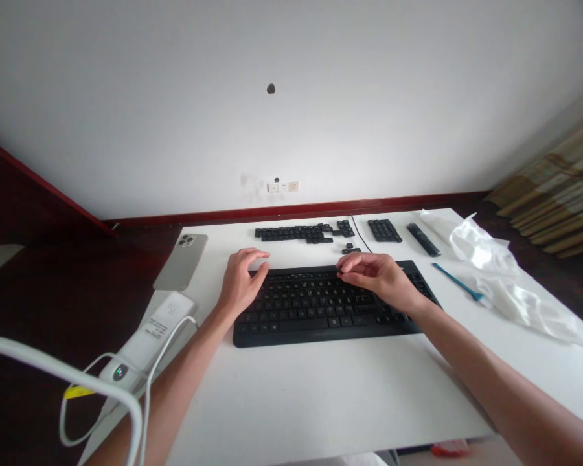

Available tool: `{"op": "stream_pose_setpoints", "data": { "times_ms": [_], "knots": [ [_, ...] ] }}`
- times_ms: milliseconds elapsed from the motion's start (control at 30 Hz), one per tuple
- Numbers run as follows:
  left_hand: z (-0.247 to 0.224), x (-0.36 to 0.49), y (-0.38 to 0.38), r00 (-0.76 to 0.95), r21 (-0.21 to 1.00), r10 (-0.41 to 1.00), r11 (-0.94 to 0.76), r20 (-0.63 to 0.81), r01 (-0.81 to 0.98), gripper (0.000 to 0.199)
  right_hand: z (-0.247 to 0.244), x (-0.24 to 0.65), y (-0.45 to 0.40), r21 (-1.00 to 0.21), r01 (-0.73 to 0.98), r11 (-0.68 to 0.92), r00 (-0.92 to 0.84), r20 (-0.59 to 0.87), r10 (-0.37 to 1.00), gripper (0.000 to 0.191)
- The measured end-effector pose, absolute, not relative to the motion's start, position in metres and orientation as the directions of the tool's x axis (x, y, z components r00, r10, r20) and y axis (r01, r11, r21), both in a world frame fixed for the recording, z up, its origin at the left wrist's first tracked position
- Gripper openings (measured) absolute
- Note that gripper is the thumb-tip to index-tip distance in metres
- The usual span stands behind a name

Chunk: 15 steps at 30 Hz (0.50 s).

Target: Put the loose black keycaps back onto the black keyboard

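Observation:
A black computer keyboard (291, 320) lies on the white table, with its top rows under my hands. My left hand (241, 281) rests curved above its upper left corner, holding nothing. My right hand (376, 275) sits over the top row, with thumb and forefinger pinched at a key; whether a keycap is between them is hidden. Rows of loose black keycaps (291, 233) lie beyond the keyboard, and a small cluster of keycaps (350, 248) lies just above its top edge. A block of black keys (383, 230) lies to the right.
A black bar (422, 239), a blue-handled tool (459, 283) and crumpled white plastic film (486, 252) lie on the right of the white table (320, 388). A phone (181, 261) and a white corded device (148, 343) sit at the left edge. A black cable (362, 236) runs behind.

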<state>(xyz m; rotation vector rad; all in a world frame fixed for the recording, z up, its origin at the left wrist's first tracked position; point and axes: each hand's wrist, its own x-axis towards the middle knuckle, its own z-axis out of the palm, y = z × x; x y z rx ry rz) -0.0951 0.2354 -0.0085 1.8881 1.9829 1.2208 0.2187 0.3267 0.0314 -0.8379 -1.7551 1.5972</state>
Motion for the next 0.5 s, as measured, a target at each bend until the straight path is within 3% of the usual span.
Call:
{"op": "stream_pose_setpoints", "data": {
  "times_ms": [300, 500],
  "knots": [
    [-0.0082, -0.0950, 0.2356, -0.188, 0.619, 0.888, -0.127, 0.419, 0.775, 0.016, 0.0327, 0.2177, 0.3257, -0.998, 0.068, 0.001, -0.632, -0.042, 0.774, 0.034],
    [-0.0078, -0.0950, 0.2357, -0.193, 0.623, 0.890, -0.121, 0.413, 0.773, 0.016, 0.0343, 0.2152, 0.3223, -0.991, -0.079, -0.107, -0.650, -0.030, 0.760, 0.032]
  ]
}}
